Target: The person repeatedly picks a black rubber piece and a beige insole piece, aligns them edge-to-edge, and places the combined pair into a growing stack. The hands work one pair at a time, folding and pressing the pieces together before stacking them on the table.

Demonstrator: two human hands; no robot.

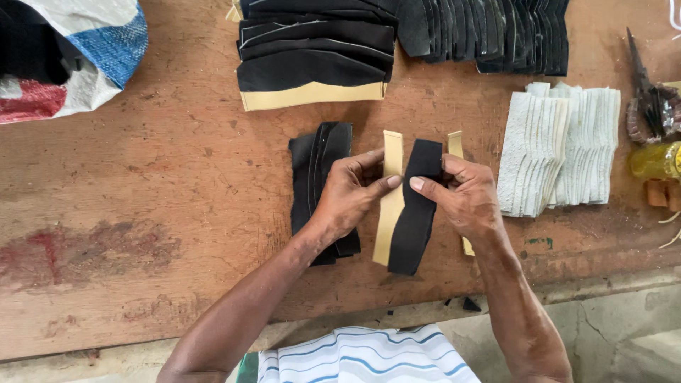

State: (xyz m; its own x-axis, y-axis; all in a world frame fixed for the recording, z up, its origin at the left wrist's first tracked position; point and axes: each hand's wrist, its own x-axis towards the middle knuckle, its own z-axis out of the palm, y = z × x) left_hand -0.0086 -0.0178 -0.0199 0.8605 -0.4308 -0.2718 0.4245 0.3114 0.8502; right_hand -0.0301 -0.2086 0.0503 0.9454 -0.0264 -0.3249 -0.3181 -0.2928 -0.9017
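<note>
Nearest the camera, a blue-striped white shirt (369, 354) shows at the bottom edge, with two bare forearms reaching out over a worn wooden table (156, 206). The left hand (351, 195) and the right hand (464, 195) meet at the middle of the table, each with thumb and fingers pinched on the same pair of strips: the left hand's fingers are closed on a tan strip (390, 213), and the right hand's fingers are closed on a black strip (415, 220) that lies just beside it, the two touching along their length. Under the left hand lies a small pile of black pieces (319, 159), and behind the right hand a second tan strip (456, 145) pokes out. To the right, near the right hand, sits a fanned stack of white textured pieces (560, 149). Farther right, at the edge, are dark scissors (649, 92) and a yellow bottle (656, 159). At the far side lie a stack of black pieces with tan backing (312, 64) and a row of black pieces (489, 32). In the far left corner rests a woven sack (78, 50).
</note>
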